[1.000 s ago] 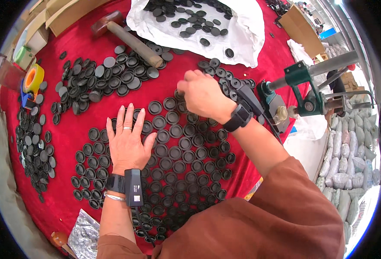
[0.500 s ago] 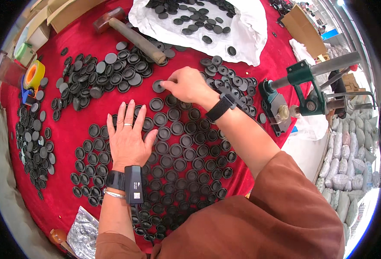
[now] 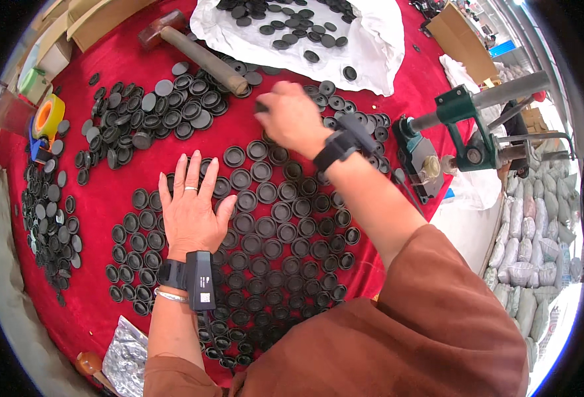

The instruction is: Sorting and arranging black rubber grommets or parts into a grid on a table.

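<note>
Black round caps (image 3: 266,226) lie hollow side up in close rows on the red cloth. My left hand (image 3: 190,212) rests flat over the left part of these rows, its fingers stretched out and slightly apart. Beyond the far edge of the rows, my right hand (image 3: 292,119) pinches a black cap (image 3: 261,107), a little blurred and partly covered by the fingers. Smaller black discs with centre holes (image 3: 336,102) lie just beyond and to the right of that hand. A loose heap of caps (image 3: 173,118) spreads to its left.
A wooden-handled mallet (image 3: 202,59) lies at the far side, beside a white sack (image 3: 388,40) with more caps. To the right stands a green hand press (image 3: 465,126). More discs (image 3: 53,228) and a yellow tape roll (image 3: 49,116) are at the left.
My right hand has moved slightly up and turned, lifting a cap off the cloth near the far edge of the rows. The left hand has stayed on the caps.
</note>
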Available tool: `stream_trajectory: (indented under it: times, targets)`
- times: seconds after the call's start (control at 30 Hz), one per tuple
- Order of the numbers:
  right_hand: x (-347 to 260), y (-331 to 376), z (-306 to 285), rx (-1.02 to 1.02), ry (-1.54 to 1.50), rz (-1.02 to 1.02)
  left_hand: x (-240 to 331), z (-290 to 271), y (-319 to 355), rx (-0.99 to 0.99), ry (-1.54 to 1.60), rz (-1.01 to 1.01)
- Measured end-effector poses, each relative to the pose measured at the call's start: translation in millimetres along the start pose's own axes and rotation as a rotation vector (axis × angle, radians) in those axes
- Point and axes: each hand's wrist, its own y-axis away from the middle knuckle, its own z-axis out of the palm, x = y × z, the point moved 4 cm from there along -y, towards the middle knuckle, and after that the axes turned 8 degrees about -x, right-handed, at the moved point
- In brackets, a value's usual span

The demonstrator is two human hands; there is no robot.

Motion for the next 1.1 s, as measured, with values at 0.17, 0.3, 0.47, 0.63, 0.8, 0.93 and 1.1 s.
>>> stream_trajectory:
  times: [0.17, 0.3, 0.47, 0.63, 0.8, 0.93, 1.1]
  targets:
    - [22, 30, -21, 0.032, -0.022, -0.002, -2, 0, 3, -0.007, 0.01, -0.015]
    - [-23, 63, -5, -0.059, -0.095, -0.287, -1, -1, 0, -0.014, 0.006, -0.004]
    - [-47, 88, -7, -0.118, 0.055, -0.335, -3, -2, 4, -0.029, 0.025, -0.026]
    - [-64, 36, -3, -0.016, -0.068, -0.261, -2, 0, 3, -0.004, 0.033, -0.018]
    - [-84, -25, 17, 0.099, -0.041, -0.194, -1, -1, 2, -0.01, 0.03, -0.03]
    - [-81, -35, 22, 0.107, -0.143, -0.173, -3, 1, 3, -0.022, 0.038, -0.038]
    - [-43, -11, 8, -0.01, -0.406, 0.03, -2, -4, 3, -0.011, 0.05, -0.023]
